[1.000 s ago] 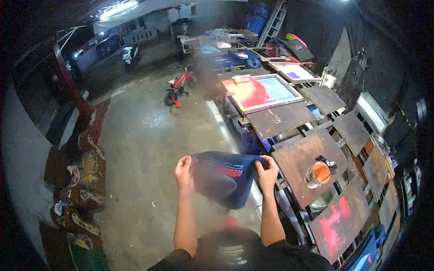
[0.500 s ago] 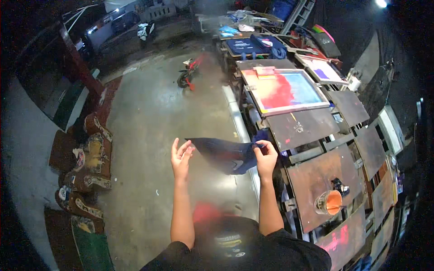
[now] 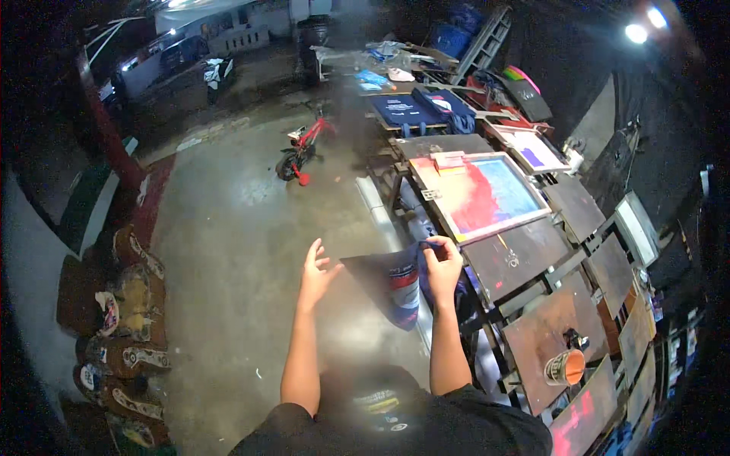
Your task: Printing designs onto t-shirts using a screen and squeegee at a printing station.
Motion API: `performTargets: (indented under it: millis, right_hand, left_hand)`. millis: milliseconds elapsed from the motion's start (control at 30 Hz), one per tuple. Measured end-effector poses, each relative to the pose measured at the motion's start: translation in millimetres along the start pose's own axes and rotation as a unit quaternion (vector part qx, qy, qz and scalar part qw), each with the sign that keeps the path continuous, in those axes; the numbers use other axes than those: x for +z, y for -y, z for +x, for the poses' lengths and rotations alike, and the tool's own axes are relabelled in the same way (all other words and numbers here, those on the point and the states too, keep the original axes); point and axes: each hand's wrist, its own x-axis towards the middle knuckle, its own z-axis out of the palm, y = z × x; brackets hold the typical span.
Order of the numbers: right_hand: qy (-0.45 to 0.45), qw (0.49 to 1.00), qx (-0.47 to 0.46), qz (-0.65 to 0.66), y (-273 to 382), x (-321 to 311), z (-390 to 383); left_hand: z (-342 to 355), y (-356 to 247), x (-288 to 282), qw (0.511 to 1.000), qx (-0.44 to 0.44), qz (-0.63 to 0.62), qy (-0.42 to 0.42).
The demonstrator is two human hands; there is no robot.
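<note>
A navy printed cloth [image 3: 404,287] hangs in front of me, with a white and red print on its lower part. My right hand [image 3: 442,266] pinches its upper right edge between thumb and fingers. The cloth sags in a fold below that grip, and its far corner juts out to the left. Just beyond that corner is my left hand [image 3: 315,275], fingers spread and holding nothing. Whether the cloth is a bag like those on the far table cannot be told from its folds.
Along my right run work boards [image 3: 559,334], one bearing a cup of orange paint [image 3: 564,368]. Farther up lies a paint-smeared printing screen [image 3: 487,190]; navy tote bags [image 3: 407,110] lie beyond it. A small red bicycle [image 3: 304,148] stands ahead; patterned armchairs [image 3: 137,304] line the left.
The cloth has swung from stretched out sideways to hanging lower, showing more of its print. My left hand has opened wider and moved slightly right. The view has shifted.
</note>
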Motion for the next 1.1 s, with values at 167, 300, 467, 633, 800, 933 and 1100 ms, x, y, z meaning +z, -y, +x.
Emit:
performTargets:
  millis: [167,300,467,633,800,933,1100]
  right_hand:
    - [-0.007,1.0,0.009,0.028,-9.5,42.4,13.1]
    - [-0.003,0.999,0.021,0.032,-8.0,81.6,25.5]
    - [0.011,1.0,0.011,-0.021,-33.8,107.3,51.1]
    - [0.0,0.999,0.026,-0.019,-68.9,133.9,89.3]
    - [0.051,0.996,0.07,0.035,-100.9,163.4,142.0]
    - [0.064,0.984,0.147,0.077,-126.0,186.9,193.4]
    - [0.035,0.972,0.166,0.165,-143.3,200.5,253.1]
  left_hand:
    - [33.6,1.0,-45.9,0.99,-0.045,0.131,0.024]
    - [59.3,32.6,-83.1,0.992,-0.054,0.083,0.074]
    - [90.3,33.3,-93.3,0.997,-0.004,0.071,0.017]
    - [132.3,26.1,-117.1,0.999,-0.015,-0.001,-0.039]
    - [175.2,-9.9,-115.9,0.991,0.048,-0.019,-0.123]
    - [230.4,-20.3,-123.8,0.987,0.066,-0.025,-0.142]
    - [304.3,-41.7,-95.8,0.986,0.06,-0.098,-0.125]
